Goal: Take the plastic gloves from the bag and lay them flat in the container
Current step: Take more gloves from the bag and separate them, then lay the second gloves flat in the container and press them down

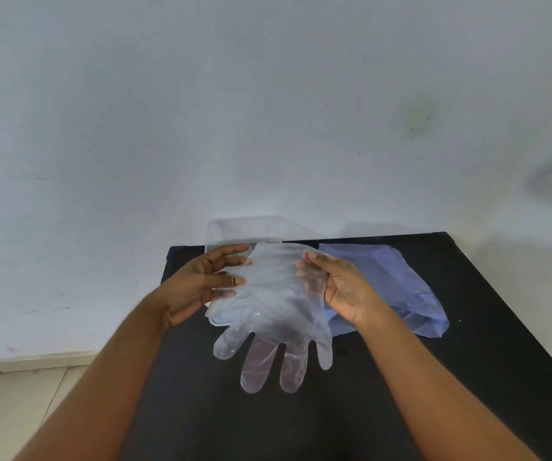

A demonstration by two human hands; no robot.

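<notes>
The thin transparent plastic glove (276,314) is out of the flat blue plastic bag (397,277); left hand (201,287) and right hand (341,287) pinch its cuff, above the clear plastic container (231,227), perhaps empty; laying remains.

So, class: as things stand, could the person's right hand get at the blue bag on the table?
Probably yes. The blue bag lies flat on the black table just beyond the right hand, with nothing between them. But that hand is pinching the clear glove, so it would have to let go first.
</notes>
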